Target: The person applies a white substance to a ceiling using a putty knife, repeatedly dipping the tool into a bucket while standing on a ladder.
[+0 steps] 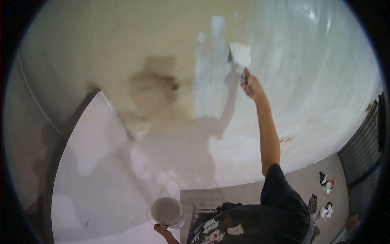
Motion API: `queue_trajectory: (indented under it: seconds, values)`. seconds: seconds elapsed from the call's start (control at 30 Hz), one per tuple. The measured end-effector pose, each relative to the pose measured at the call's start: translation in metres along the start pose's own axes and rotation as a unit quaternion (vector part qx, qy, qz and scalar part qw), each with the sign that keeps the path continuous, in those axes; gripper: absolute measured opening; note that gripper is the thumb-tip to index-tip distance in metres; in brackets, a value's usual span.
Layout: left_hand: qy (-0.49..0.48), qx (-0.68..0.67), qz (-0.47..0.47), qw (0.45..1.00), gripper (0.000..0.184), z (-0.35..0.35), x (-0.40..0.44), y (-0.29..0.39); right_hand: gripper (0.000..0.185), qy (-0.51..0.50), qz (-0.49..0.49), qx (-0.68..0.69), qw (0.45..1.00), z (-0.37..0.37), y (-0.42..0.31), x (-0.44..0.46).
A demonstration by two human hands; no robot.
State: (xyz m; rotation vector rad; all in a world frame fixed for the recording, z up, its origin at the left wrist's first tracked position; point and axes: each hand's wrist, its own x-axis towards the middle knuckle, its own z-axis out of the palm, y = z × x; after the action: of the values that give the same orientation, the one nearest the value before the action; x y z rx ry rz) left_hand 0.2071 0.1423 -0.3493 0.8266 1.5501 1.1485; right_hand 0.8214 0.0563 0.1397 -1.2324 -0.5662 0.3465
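Raised up to the wall, my right hand is closed round the handle of a wide paintbrush. White paint coats the brush's broad head, which appears to be against the wall. Fresh white strokes lie just left of the brush, with bare beige wall beyond them. Low in the view, my left hand grips the rim of a round bucket. Greyish-white paint seems to be inside, though its depth cannot be made out.
A low white partition with a dark edge juts out at the left. Several shoes lie on the grey floor at lower right, near a corrugated metal sheet. My shadow falls across the wall.
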Motion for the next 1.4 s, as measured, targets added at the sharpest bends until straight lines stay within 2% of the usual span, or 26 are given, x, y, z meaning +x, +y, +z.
queue_trajectory:
  seconds: [0.07,0.23,0.3,0.37,0.4,0.43,0.47,0.5,0.53,0.57,0.6,0.63,0.67,0.73,0.8,0.87,0.9,1.03,1.1,1.2,1.23,1.3,1.4]
  values:
    - [0.01,0.027,0.012,1.0,0.023,-0.001,0.004,-0.006,0.042,0.015,0.043,-0.014,0.999,-0.01,0.042,-0.022]
    - [-0.001,-0.005,-0.003,1.0,0.021,0.005,0.0,-0.004,0.042,-0.011,0.16,0.026,0.987,-0.031,0.126,-0.07]
    - [-0.012,-0.014,0.0,1.0,0.021,0.007,-0.009,0.005,0.042,-0.012,0.148,-0.038,0.988,-0.04,0.168,-0.098]
    - [-0.029,0.011,0.022,0.999,0.022,0.009,-0.005,0.0,0.041,-0.01,0.185,-0.294,0.938,-0.034,0.199,-0.139]
    - [-0.033,0.04,0.03,0.998,0.022,0.011,-0.007,0.001,0.04,-0.107,0.2,-0.304,0.925,-0.052,0.244,-0.154]
    - [-0.03,0.069,0.036,0.997,0.024,0.018,-0.02,0.019,0.039,-0.109,0.311,-0.317,0.889,-0.036,0.252,-0.177]
    - [-0.029,0.128,0.083,0.988,0.025,0.027,-0.03,0.034,0.041,-0.181,0.286,-0.351,0.873,-0.017,0.236,-0.211]
    - [-0.03,0.191,0.128,0.973,0.025,0.032,-0.04,0.046,0.044,-0.205,0.347,-0.374,0.835,0.011,0.215,-0.235]
    - [-0.034,0.258,0.169,0.951,0.026,0.033,-0.046,0.055,0.048,-0.275,0.322,-0.384,0.82,0.029,0.213,-0.257]
    - [-0.043,0.264,0.175,0.947,0.026,0.036,-0.049,0.06,0.053,-0.345,0.282,-0.397,0.803,0.046,0.207,-0.278]
    - [-0.054,0.271,0.181,0.944,0.025,0.038,-0.05,0.06,0.05,-0.497,0.04,-0.427,0.755,0.037,0.26,-0.291]
    - [-0.069,0.246,0.182,0.95,0.025,0.04,-0.044,0.049,0.033,-0.56,-0.019,-0.486,0.671,0.066,0.226,-0.301]
    - [-0.082,0.22,0.182,0.955,0.024,0.04,-0.038,0.038,0.032,-0.559,0.026,-0.487,0.67,0.085,0.216,-0.311]
    - [-0.097,0.199,0.148,0.964,0.023,0.048,-0.062,0.071,0.031,-0.554,0.108,-0.492,0.662,0.113,0.209,-0.323]
    - [-0.115,0.205,0.15,0.96,0.024,0.06,-0.086,0.106,0.027,-0.594,0.016,-0.503,0.628,0.122,0.256,-0.337]
    - [-0.142,0.245,0.184,0.941,0.027,0.064,-0.103,0.126,0.025,-0.614,-0.022,-0.501,0.609,0.129,0.306,-0.348]
    - [-0.152,0.259,0.156,0.941,0.028,0.068,-0.109,0.134,0.024,-0.622,-0.044,-0.501,0.6,0.137,0.31,-0.35]
    - [-0.185,0.299,0.198,0.915,0.028,0.077,-0.113,0.137,0.019,-0.559,0.04,-0.565,0.606,0.147,0.312,-0.364]
    - [-0.183,0.284,0.165,0.927,0.027,0.082,-0.111,0.128,0.017,-0.551,0.071,-0.568,0.608,0.141,0.31,-0.362]
    - [-0.191,0.259,0.129,0.938,0.027,0.08,-0.117,0.13,0.015,-0.506,0.031,-0.544,0.668,0.126,0.304,-0.363]
    - [-0.194,0.248,0.12,0.942,0.027,0.081,-0.119,0.136,0.015,-0.499,0.04,-0.56,0.66,0.124,0.308,-0.364]
    - [-0.197,0.258,0.166,0.931,0.027,0.081,-0.114,0.128,0.015,-0.485,0.064,-0.593,0.639,0.114,0.318,-0.368]
    - [-0.197,0.269,0.188,0.924,0.026,0.082,-0.113,0.128,0.017,-0.504,0.012,-0.578,0.642,0.11,0.325,-0.367]
